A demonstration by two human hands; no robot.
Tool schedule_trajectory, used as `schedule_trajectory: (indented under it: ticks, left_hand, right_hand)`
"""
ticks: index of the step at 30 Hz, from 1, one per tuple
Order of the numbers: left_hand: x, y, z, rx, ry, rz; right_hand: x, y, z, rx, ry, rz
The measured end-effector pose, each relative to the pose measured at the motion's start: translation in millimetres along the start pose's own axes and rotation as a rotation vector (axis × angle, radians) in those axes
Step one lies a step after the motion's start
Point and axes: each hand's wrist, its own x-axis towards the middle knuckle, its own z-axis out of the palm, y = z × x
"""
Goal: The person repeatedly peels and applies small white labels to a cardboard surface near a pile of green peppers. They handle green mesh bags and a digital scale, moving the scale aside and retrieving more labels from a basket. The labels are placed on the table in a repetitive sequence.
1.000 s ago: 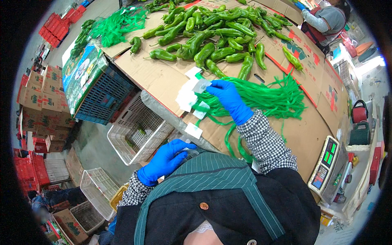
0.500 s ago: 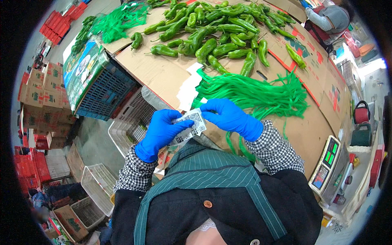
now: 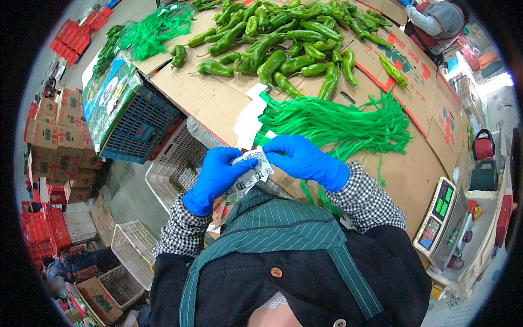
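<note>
My left hand (image 3: 213,179), in a blue glove, is closed on a strip of white printed labels (image 3: 252,173) at my waist, by the table's near edge. Against the strip's upper right end, my right hand (image 3: 308,162), also gloved in blue, is pinched; its fingertips partly cover that end. Just beyond both hands lies a jagged white paper strip (image 3: 249,121). A bundle of green mesh net bags (image 3: 340,121) is spread on the cardboard to the right. Behind it is a big heap of green peppers (image 3: 278,41).
More green netting (image 3: 155,34) lies at the far left of the cardboard-covered table (image 3: 196,101). A blue crate (image 3: 140,122) and white crates (image 3: 163,163) stand left. At right sits a digital scale (image 3: 436,218). Another person (image 3: 436,27) is at the far right.
My right hand has moved slightly left and down, closer to my left hand, along the labels' upper end. The left hand keeps its hold on the strip.
</note>
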Motion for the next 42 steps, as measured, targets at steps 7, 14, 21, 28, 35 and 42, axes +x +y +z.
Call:
schedule_trajectory:
  ticks: [7, 14, 21, 28, 35, 42]
  left_hand:
    - [8, -23, 0, -0.127, -0.129, 0.088]
    - [-3, -25, -15, -0.392, -0.304, 0.195]
    - [-15, -21, 14, -0.28, -0.187, -0.029]
    - [-60, -52, 3, -0.225, -0.216, -0.017]
    - [-66, -40, -12, -0.245, -0.457, 0.13]
    - [-69, -51, -14, -0.301, -0.143, 0.065]
  right_hand:
    - [8, 4, -5, 0.156, -0.163, 0.171]
    - [1, 10, -4, 0.214, -0.045, 0.256]
    - [-18, 1, -11, 0.089, 0.161, 0.13]
    - [-50, -19, -96, -0.003, -0.666, 0.65]
    - [21, 47, 25, -0.618, 0.202, -0.135]
    - [45, 72, 20, -0.504, 0.234, -0.085]
